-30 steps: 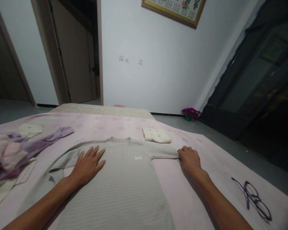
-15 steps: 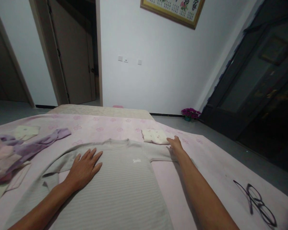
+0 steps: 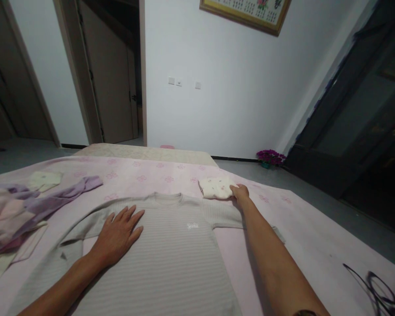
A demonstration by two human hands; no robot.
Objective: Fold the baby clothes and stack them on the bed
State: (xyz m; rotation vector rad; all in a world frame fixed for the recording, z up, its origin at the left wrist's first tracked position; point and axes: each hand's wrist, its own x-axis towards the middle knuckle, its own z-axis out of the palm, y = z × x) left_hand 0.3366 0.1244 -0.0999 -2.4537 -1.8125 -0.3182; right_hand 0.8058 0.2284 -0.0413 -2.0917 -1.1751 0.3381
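Note:
A grey striped long-sleeved shirt (image 3: 174, 263) lies spread out, its collar pointing away from me and small white lettering on the chest. My left hand (image 3: 120, 232) rests flat on the shirt's left chest and shoulder area, fingers spread. Beyond the right shoulder is a small folded cream cloth with a faint print (image 3: 213, 188). My right hand (image 3: 241, 193) reaches over the right sleeve and pinches the cloth's right edge, thumb and fingers closed on it. That forearm hides part of the sleeve.
The pink flowered sheet (image 3: 145, 177) lies under everything. At left are a heap of purple and pink clothes (image 3: 16, 215) and another folded cream cloth (image 3: 45, 180). Black-framed glasses (image 3: 370, 283) lie at the right edge. Purple flowers (image 3: 270, 157) stand on the floor.
My right hand's fingers, stretched out earlier, have closed on the edge of the cream cloth. My left hand stays on the shirt. The view has shifted a little, so the glasses are partly cut off.

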